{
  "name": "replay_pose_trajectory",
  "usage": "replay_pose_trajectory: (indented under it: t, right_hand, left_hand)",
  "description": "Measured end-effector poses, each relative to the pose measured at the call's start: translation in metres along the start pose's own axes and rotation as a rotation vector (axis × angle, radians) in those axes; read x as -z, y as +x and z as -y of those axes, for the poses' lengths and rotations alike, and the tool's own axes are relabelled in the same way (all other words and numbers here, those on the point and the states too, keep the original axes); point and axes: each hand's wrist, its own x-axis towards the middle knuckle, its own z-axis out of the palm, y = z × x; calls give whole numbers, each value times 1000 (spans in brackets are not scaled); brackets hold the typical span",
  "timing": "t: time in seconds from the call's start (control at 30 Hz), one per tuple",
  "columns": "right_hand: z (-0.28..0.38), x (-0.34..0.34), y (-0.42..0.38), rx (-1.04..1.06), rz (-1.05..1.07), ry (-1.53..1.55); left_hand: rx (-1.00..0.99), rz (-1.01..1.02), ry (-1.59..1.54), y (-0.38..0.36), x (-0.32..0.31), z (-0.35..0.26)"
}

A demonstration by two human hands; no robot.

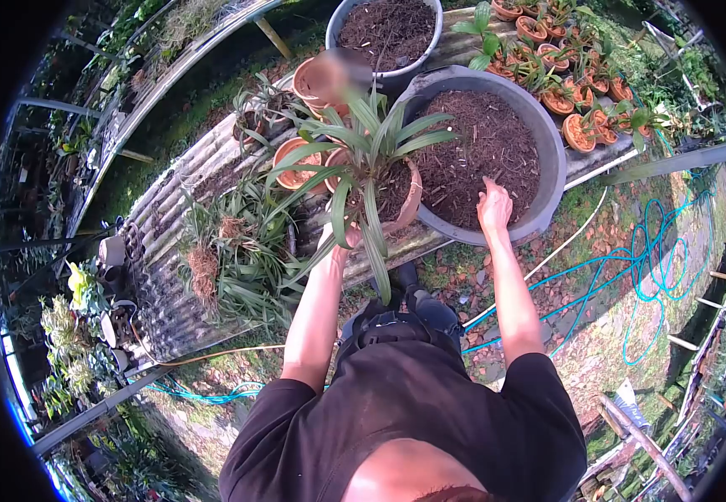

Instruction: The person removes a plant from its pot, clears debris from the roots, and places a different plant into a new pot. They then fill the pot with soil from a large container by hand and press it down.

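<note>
A leafy plant [371, 151] with long strap-shaped leaves stands in a tilted clay pot [409, 205] with dark potting mix. My left hand [348, 236] grips the near left side of this pot, its fingers partly hidden behind the leaves. To the right is a large grey tub [551, 167] of brown potting mix [488, 138]. My right hand [494, 207] reaches over the tub's near rim, low over the mix. Its index finger points forward while the other fingers bend loosely, and nothing shows in its grasp.
Corrugated sheeting [162, 243] forms the bench top. Loose uprooted plants [237, 251] lie at left, beside clay pots [296, 159]. Behind stands another tub of mix [388, 33]. Several small potted plants [580, 130] crowd the far right. A blue-green hose [647, 259] coils over the ground.
</note>
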Motion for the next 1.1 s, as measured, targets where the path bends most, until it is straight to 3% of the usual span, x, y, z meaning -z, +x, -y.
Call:
replay_pose_trajectory:
  t: [0.03,0.17,0.23,0.3,0.43,0.9,1.1]
  right_hand:
    - [6,4,-1,106,-128,-78]
    - [22,1,-10,167,439,129]
    - [20,-15,-14,379,498,89]
    - [19,-28,-14,439,512,-18]
    - [4,-66,-13,414,578,-126]
    - [16,-56,-7,474,576,-173]
    - [26,-13,-9,152,374,79]
  left_hand:
    - [-5,26,2,2,0,-2]
    - [-51,47,-2,3,-11,0]
    - [-66,-160,3,-1,-27,4]
    - [14,-139,-26,0,-18,3]
    - [158,167,-135,7,23,2]
    - [49,152,-89,-10,-6,-8]
    - [68,150,-74,-3,-10,1]
